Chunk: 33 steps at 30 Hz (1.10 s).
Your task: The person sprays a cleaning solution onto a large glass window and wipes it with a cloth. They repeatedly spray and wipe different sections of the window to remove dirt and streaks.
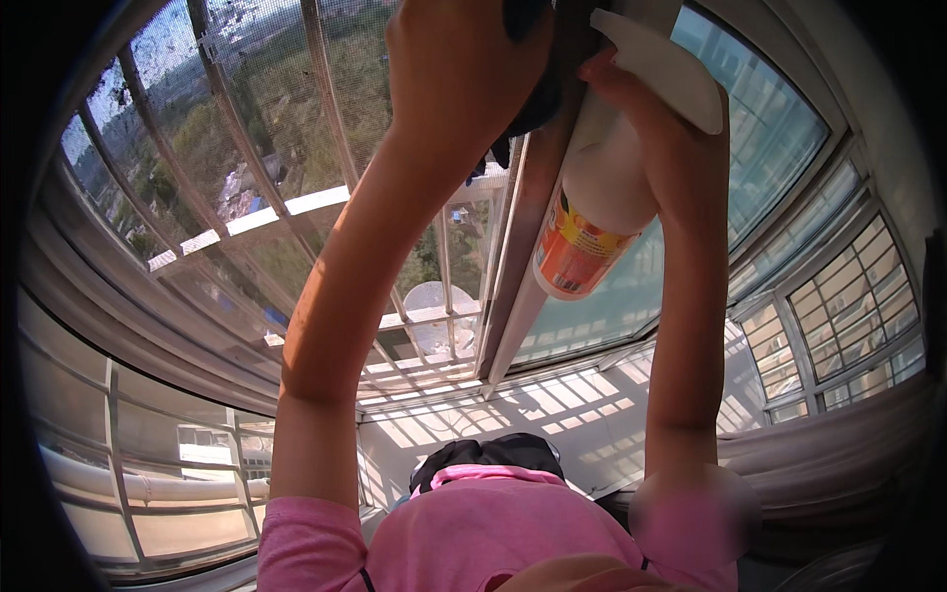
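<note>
My left hand (462, 70) is raised at the top of the view, its back towards me, with a dark cloth (546, 100) in its grip. Parts of the cloth show beyond the palm and hang below it, against the window frame post (544, 177). To the right, my right hand (677, 148) is wrapped around the neck of a white spray bottle (584, 251) with an orange and yellow printed label. The bottle's white trigger head (666, 66) sticks out above my thumb. Its body tilts down to the left, in front of the post and the glass.
Behind the left arm are an insect screen (355, 44) and metal window bars (255, 159), with trees and ground far below. A tinted glass pane (777, 126) stands on the right. Striped sunlight falls on the floor (592, 414). A grey curtain (814, 473) hangs at lower right.
</note>
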Available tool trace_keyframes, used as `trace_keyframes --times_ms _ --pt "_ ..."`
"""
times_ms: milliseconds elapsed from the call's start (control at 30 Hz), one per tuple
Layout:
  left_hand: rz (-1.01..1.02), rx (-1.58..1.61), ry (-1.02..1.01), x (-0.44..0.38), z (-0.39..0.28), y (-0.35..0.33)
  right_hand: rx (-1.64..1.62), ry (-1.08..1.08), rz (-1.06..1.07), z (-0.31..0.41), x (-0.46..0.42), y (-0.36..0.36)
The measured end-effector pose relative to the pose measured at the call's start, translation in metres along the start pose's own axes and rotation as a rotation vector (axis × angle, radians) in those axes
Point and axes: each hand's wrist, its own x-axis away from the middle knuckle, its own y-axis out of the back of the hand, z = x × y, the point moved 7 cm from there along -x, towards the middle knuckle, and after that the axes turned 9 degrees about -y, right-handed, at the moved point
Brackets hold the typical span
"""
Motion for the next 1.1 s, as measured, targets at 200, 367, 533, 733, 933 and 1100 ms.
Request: trace_keyframes --times_ms 200,367,533,733,933,1100 --pt "0.055 -0.038 -0.016 0.0 -0.004 -0.003 0.106 -0.052 -0.093 -0.009 -0.004 0.013" --pt "0.199 -0.283 -0.203 -0.001 -0.027 -0.027 -0.041 -0.052 -0.135 -0.017 -0.003 0.033" --pt "0.433 -0.483 -0.272 0.072 -0.034 -0.034 0.044 0.109 -0.133 0.002 0.025 0.057" --pt "0.295 -0.447 -0.265 -0.001 -0.028 -0.04 0.075 0.12 -0.089 0.016 0.042 0.074" --pt "0.376 -0.476 -0.138 0.06 -0.033 -0.032 0.155 0.125 -0.149 0.025 0.063 0.087" --pt "0.234 -0.537 -0.285 0.029 -0.028 -0.034 0.128 0.146 -0.059 0.016 0.06 0.098"
